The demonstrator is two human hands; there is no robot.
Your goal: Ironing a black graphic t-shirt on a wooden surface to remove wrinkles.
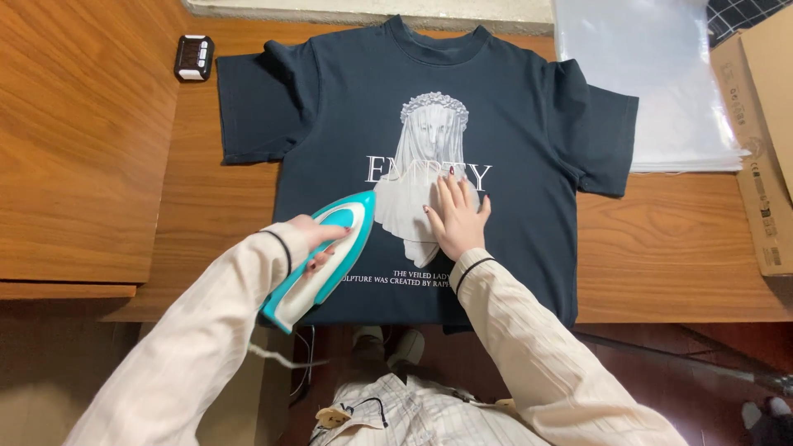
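Note:
A dark navy T-shirt (512,107) with a white printed figure on its chest lies flat, front up, on a wooden table (661,248). My left hand (318,235) grips the handle of a teal and white iron (322,260), which rests on the shirt's lower left part with its tip pointing toward the print. My right hand (456,216) lies flat, fingers spread, on the print in the middle of the shirt. Both arms wear pale striped sleeves.
A small black and white timer (194,57) sits at the table's back left. A stack of clear plastic bags (652,74) lies at the back right, beside a cardboard box (764,149). The iron's cord (285,359) hangs off the front edge.

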